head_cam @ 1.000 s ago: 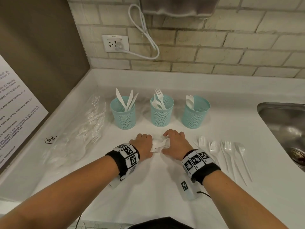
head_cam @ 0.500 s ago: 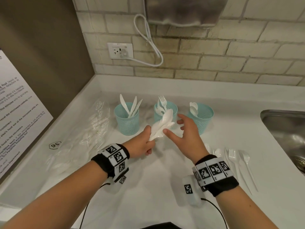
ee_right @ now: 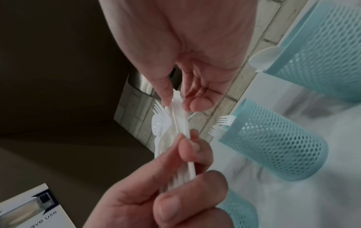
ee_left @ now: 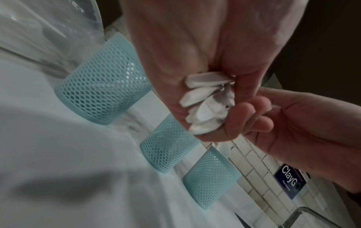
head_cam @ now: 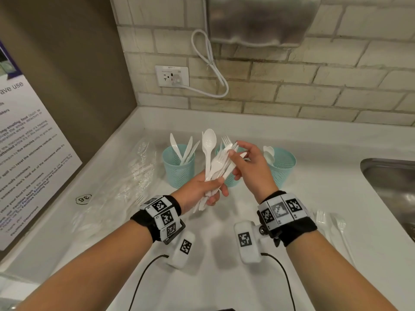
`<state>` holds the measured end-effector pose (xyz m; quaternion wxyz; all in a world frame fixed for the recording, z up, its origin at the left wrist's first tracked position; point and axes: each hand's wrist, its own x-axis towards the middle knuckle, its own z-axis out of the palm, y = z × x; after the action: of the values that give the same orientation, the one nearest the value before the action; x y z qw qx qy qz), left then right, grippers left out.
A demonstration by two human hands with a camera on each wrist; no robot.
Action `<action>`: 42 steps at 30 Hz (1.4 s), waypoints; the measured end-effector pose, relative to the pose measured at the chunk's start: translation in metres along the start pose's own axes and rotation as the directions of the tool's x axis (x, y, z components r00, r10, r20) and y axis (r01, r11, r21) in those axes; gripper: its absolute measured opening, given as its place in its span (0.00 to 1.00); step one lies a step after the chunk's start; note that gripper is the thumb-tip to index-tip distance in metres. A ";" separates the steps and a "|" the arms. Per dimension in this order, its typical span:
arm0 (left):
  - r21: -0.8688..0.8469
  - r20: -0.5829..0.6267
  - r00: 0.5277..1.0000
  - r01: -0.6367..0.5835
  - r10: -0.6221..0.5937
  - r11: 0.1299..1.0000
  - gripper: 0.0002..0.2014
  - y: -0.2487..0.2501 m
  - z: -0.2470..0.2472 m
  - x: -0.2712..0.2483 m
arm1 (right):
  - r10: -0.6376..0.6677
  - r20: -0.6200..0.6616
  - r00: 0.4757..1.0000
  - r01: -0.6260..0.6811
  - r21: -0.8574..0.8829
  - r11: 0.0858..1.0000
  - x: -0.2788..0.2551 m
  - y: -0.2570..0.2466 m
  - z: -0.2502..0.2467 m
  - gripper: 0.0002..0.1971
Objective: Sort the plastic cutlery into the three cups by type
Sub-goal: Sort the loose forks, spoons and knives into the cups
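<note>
Cutlery bundle (head_cam: 214,169), white plastic spoons, forks and knives mixed, sits upright in the left hand (head_cam: 199,191), whose fingers curl round the handles above the white bench (head_cam: 224,286). Right hand (head_cam: 251,169) pinches 1 piece near the bundle's top between thumb and fingertips. Behind stand 3 teal mesh cups (head_cam: 178,169), holding knives, forks and spoons; 2 forks (head_cam: 332,223) lie at right.

Notice sheet (head_cam: 33,158) on left wall read "ave use" in big letters, bold bits "five minutes" and "reset the microwave"; the rest too small. Oval sticker (head_cam: 84,199) on bench edge showed "36", upside down. Blue sign (ee_left: 290,182) on tiled wall read "ClayG", cut off. Wall outlet (head_cam: 172,76) had tiny unreadable print
</note>
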<state>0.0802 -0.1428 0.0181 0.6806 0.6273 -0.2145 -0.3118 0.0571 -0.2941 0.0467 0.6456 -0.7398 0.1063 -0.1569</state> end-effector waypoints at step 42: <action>0.005 -0.315 0.945 -0.094 0.090 0.996 0.15 0.026 -0.058 -0.023 | -0.088 0.264 0.960 0.092 -0.002 0.996 0.028 -0.042 0.086 0.14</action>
<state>0.1071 -0.0849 0.0394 0.7229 0.6550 -0.1309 -0.1768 0.1132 -0.2192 0.0811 0.6409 -0.7627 -0.0133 -0.0854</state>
